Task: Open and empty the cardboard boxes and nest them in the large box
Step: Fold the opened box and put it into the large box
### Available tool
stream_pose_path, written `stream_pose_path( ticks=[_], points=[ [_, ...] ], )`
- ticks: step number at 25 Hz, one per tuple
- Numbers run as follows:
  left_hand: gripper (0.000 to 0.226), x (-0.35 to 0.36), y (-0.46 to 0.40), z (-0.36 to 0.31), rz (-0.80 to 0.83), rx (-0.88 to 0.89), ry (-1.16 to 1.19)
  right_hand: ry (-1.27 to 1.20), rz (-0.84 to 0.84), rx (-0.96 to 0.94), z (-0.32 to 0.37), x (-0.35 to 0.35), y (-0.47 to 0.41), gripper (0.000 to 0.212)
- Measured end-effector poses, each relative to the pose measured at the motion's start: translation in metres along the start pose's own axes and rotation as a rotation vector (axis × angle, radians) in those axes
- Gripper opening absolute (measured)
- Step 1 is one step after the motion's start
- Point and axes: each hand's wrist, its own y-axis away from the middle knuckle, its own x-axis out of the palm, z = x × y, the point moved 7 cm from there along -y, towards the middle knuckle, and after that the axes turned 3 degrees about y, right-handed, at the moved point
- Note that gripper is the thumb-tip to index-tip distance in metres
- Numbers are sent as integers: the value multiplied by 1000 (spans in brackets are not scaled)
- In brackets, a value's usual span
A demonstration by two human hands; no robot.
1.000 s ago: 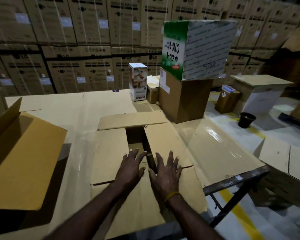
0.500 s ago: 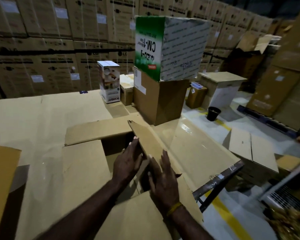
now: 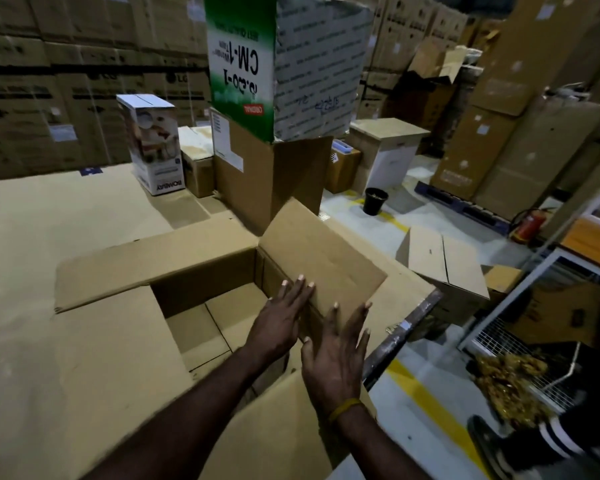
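Warehouse setting: stacked brown cartons fill the background, and a cardboard-covered table (image 3: 66, 220) occupies the left and centre of the frame.

Left hand (image 3: 281, 317), centre frame, lies with fingers straight against the inner face of the right flap (image 3: 323, 258), grasping nothing. Right hand (image 3: 336, 351), just below and right of it, is likewise flat and spread on the same flap. The open cardboard box (image 3: 201, 327) sits at centre; its far flap (image 3: 153, 268) is folded out flat, and what shows of its interior appears bare, with the near part hidden by the arms.

Judgement: the flap is partway out. Pressing evenly near the crease should fold it fully back without tearing.

Beyond, upper centre, a green-and-white carton (image 3: 284, 64) rests on a plain brown box (image 3: 267, 178), both seemingly unopened.
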Motion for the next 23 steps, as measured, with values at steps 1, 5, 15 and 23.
stream_pose_path(
  ticks=[1,5,15,23],
  points=[
    [84,5,0,1,36,-12,-27,11,55,21,-3,7,0,81],
    [73,6,-6,0,85,-62,-32,-54,204,85,-12,21,-1,73],
    [71,4,16,-16,191,-222,60,-137,91,6,-16,20,8,59],
    [48,-16,138,-53,-27,-586,83,-169,88,-169,-25,22,48,56]
  ],
)
